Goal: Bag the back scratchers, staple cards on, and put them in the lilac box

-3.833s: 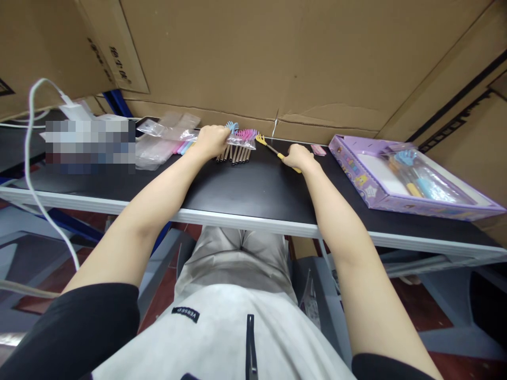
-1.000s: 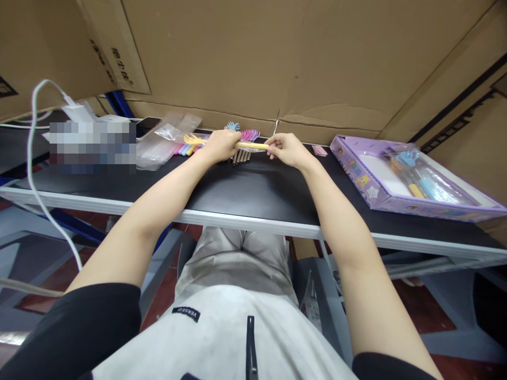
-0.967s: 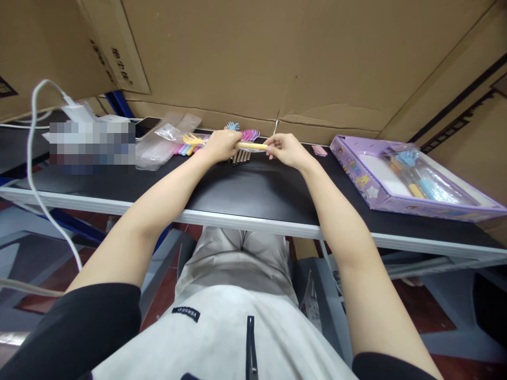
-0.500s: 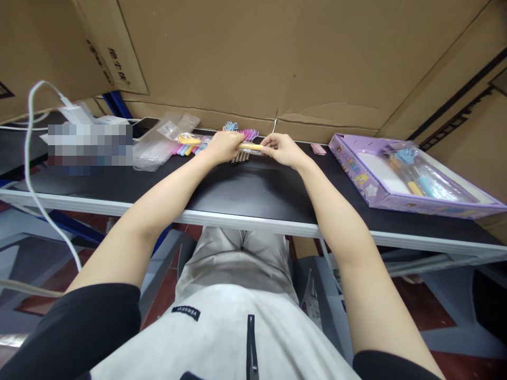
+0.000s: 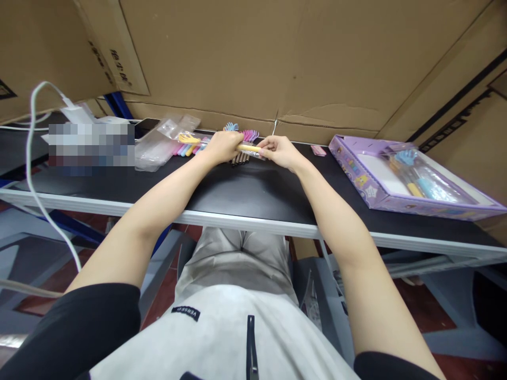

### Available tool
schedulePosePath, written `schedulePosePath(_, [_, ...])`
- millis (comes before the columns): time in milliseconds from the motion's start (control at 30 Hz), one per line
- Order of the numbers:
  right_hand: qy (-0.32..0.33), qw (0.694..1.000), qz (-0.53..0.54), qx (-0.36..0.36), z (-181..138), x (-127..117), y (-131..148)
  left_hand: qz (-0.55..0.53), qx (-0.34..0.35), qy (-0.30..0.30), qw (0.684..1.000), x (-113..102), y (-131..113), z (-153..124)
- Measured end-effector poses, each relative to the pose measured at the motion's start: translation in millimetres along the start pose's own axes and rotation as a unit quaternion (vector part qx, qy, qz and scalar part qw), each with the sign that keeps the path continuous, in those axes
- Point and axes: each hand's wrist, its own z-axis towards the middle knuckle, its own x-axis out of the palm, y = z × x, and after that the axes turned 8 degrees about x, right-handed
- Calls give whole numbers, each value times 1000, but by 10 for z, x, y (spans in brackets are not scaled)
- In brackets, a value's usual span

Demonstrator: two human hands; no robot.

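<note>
A yellow back scratcher (image 5: 250,149) in a clear plastic sleeve is held level between my hands, just above the table. My left hand (image 5: 225,145) is closed around its middle, with the yellow claw end sticking out to the left. The fingers of my right hand (image 5: 279,151) pinch the sleeve by the handle end. Behind and below lie more back scratchers, with blue claws (image 5: 231,126) and pink claws (image 5: 251,135) at the back. Their coloured handles (image 5: 186,150) show to the left, partly hidden by my left hand.
Clear plastic sleeves (image 5: 156,149) lie left of the back scratchers, near a dark phone (image 5: 147,126) and a white cable (image 5: 29,153). To the right stand a small pink packet (image 5: 318,150) and a purple open box (image 5: 358,177) holding bagged back scratchers. Cardboard (image 5: 245,63) walls the table's back.
My right hand's fingers have shifted slightly left and down along the handle end. The left hand keeps its grip in the same place.
</note>
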Motion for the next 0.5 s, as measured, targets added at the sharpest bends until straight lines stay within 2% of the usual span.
schedulePosePath(200, [17,1000,-23,9,-32,21,45,-7,23,-9,1000,61,47,5])
schedulePosePath(400, [66,994,-82,11,-121,-61,155,-17,107,-40,993,132,107,36])
schedulePosePath(500, [21,996,-85,13,-123,-103,174,-24,155,-68,985,163,95,62])
